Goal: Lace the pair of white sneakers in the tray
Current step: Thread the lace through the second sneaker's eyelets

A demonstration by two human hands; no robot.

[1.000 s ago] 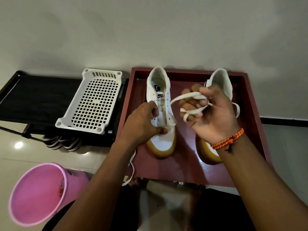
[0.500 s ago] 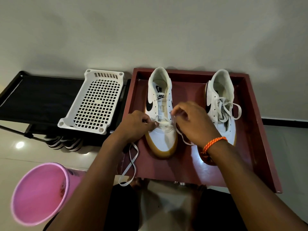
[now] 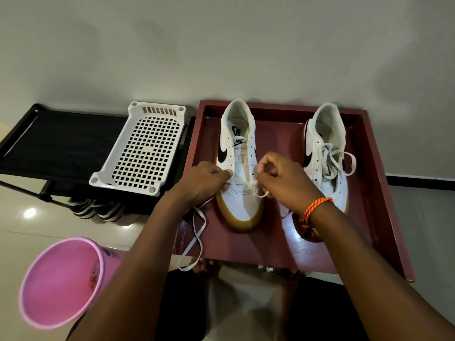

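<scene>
Lacing left sneaker point(image 3: 240, 173) near tray point(image 3: 364, 193) left edge: left hand point(image 3: 204, 183) pinched lace point(image 3: 197, 232), right hand point(image 3: 283, 183) pinched other end, likely for threading lowest eyelets.

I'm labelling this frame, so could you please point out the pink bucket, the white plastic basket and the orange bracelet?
pink bucket point(image 3: 59, 284): head view, inner wall.
white plastic basket point(image 3: 145, 151): head view, grid floor.
orange bracelet point(image 3: 316, 206): head view, braided band.
</scene>
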